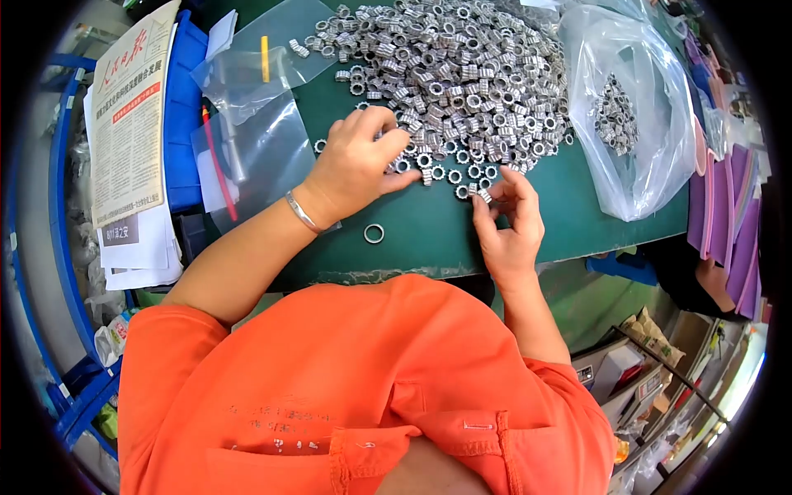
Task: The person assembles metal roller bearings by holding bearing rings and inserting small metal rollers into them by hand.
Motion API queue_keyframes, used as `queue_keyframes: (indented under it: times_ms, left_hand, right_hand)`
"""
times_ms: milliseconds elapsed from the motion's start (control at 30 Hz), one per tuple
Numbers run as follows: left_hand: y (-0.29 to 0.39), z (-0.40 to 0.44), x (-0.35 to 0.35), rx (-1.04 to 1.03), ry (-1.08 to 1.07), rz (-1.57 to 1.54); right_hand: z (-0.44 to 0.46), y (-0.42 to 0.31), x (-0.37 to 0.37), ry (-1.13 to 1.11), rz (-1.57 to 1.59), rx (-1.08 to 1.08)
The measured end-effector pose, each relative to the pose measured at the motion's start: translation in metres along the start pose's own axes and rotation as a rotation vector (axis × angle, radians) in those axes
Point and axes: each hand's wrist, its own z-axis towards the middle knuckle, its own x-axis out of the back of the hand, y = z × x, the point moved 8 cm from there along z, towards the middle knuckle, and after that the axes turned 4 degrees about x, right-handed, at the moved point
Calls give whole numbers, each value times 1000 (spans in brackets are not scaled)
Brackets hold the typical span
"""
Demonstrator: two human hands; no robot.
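A large heap of small silvery metal rings with ridged outsides (462,74) covers the far middle of the table. At its near left edge rests my left hand (355,161), fingers bent and thumb stretched apart from them, with loose rings showing in the gap. My right hand (513,223) pinches a small ridged ring (484,195) between thumb and forefinger, right beside several loose rings at the heap's near edge. One larger, smooth ring (374,233) lies alone on the green tabletop, between my forearms.
On the right, a clear plastic bag (660,157) holds more small rings. Flat plastic bags (256,148), a red pen (218,165) and a yellow stick (265,59) lie on the left. Further left, a newspaper (128,124) leans on a blue bin (186,107). Purple sheets (730,214) stand at the right edge.
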Motion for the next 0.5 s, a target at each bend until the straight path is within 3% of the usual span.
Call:
queue_keyframes:
  times_ms: [233,500]
  left_hand:
    - [2,3,0,-6,13,-11]
    - [-3,1,7,-20,106,-44]
  right_hand:
    - [-8,9,0,10,84,-82]
    - [-7,16,2,-29,500,-324]
